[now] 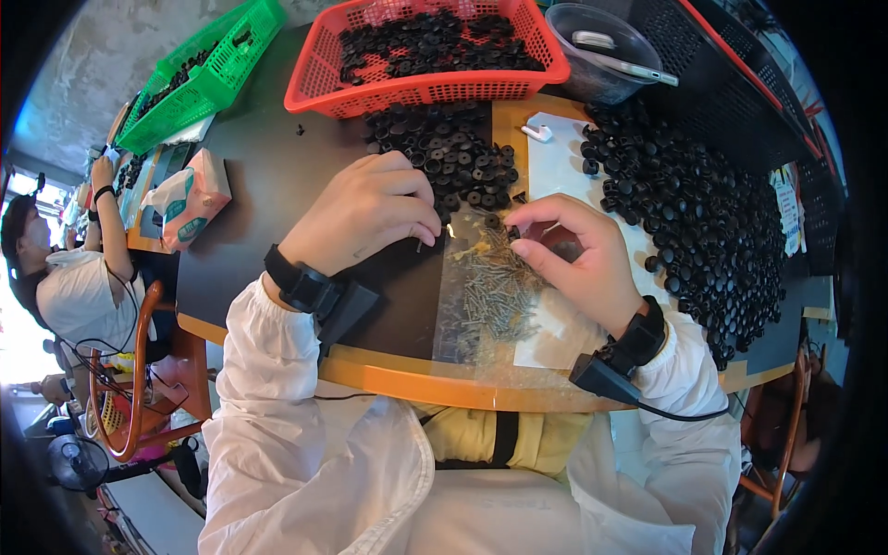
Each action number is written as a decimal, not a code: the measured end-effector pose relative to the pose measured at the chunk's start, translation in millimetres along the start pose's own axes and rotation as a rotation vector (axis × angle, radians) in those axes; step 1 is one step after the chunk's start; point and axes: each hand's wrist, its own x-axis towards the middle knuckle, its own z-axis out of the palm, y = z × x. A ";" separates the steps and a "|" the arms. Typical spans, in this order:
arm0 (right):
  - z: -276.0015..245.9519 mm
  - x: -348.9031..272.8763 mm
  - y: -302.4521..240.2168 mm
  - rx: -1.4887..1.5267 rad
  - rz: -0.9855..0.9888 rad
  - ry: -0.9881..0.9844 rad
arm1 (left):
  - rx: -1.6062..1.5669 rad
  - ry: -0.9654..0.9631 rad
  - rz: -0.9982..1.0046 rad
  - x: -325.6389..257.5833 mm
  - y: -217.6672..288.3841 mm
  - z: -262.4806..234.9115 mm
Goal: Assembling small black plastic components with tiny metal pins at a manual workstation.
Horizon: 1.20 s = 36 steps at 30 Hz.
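My left hand (365, 208) is closed, thumb and fingertips pinched together over the dark tabletop. A thin silvery screw (419, 246) pokes out below its fingertips. My right hand (578, 259) pinches a small black plastic part (512, 232) between thumb and forefinger; the fingers partly cover it. Below and between the hands, a heap of small metal screws (499, 296) lies on a clear plastic sheet. Just beyond them is a pile of black round discs with centre holes (462, 162). At the right spreads a large pile of black domed caps (721, 231).
A red basket (425, 91) of black parts stands at the back, beside a clear tub (601, 74) with a phone (638, 69) across it. A white earbud (537, 132), a tissue pack (196, 199) and a green basket (217, 83) are around. Another person (88, 296) sits at left.
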 end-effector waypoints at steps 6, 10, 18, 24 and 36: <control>2.2 -2.8 3.3 -0.019 -0.021 0.017 | -0.065 0.001 -0.051 -2.6 5.4 -15.6; -0.1 -3.7 -3.5 -0.045 0.003 -0.014 | -0.080 -0.085 -0.028 0.9 8.9 -6.3; 7.1 -0.6 2.6 -0.014 -0.063 0.013 | -0.154 -0.066 -0.069 3.1 16.0 5.0; 7.2 -2.1 2.2 0.146 0.046 -0.002 | -0.313 0.098 -0.044 10.2 27.7 9.3; 13.0 -5.1 1.8 0.612 0.203 -0.123 | -0.554 0.392 -0.092 9.5 42.0 29.1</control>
